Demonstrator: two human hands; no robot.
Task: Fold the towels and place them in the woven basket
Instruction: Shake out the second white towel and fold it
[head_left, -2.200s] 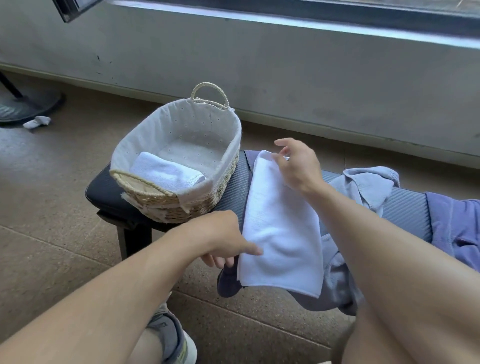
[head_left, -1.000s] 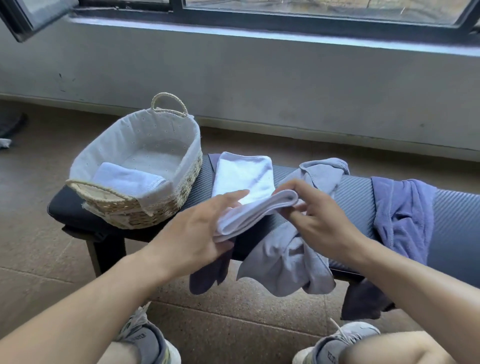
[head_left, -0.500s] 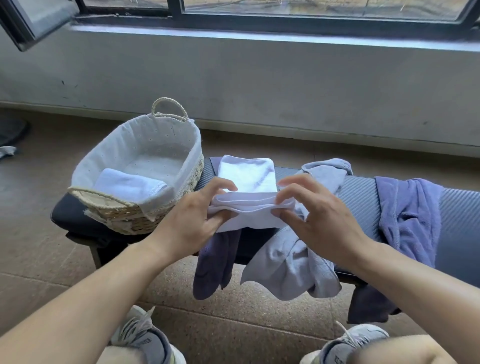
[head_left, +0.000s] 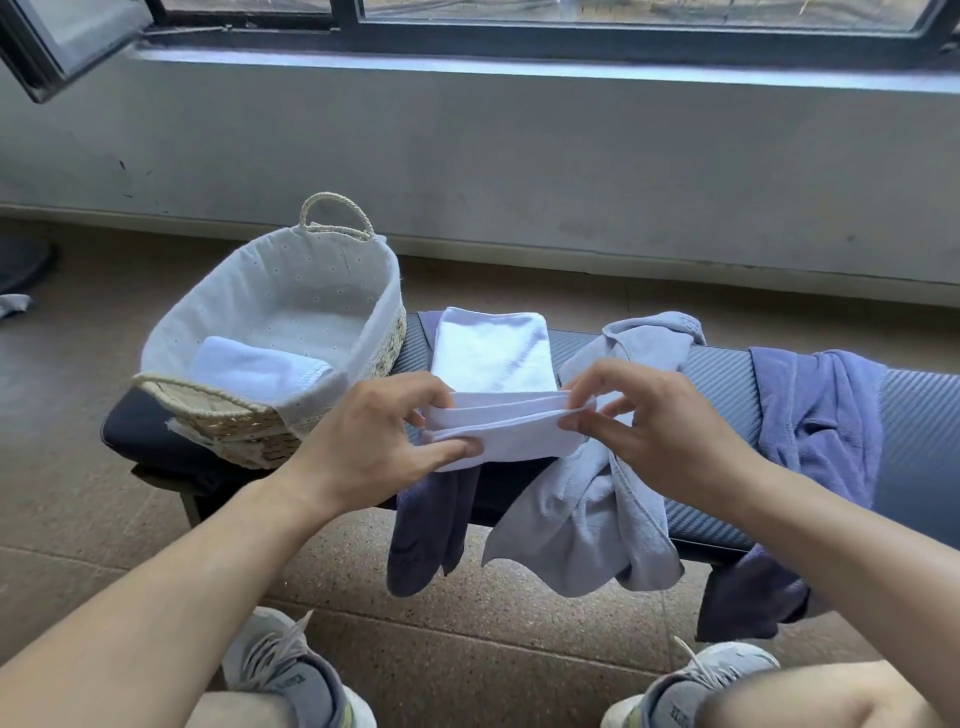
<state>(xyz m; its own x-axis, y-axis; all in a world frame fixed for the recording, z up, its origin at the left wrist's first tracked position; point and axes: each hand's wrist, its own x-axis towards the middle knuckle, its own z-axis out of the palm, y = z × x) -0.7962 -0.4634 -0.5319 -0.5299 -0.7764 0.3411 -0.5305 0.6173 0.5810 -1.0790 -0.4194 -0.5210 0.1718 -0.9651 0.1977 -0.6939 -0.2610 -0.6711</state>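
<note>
Woven basket (head_left: 384, 332): one folded towel (head_left: 254, 370) inside | left hand (head_left: 363, 441), right hand (head_left: 660, 441) pinch white towel (head_left: 498, 415)

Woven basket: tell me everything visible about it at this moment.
The woven basket is oval, made of pale straw-like weave with a white dotted cloth liner folded over its rim. A looped handle stands at the far end, another lies at the near end. It sits upright on the left end of the dark bench, left of the hands. One folded white towel lies inside, toward the near end. Neither hand touches it.
</note>
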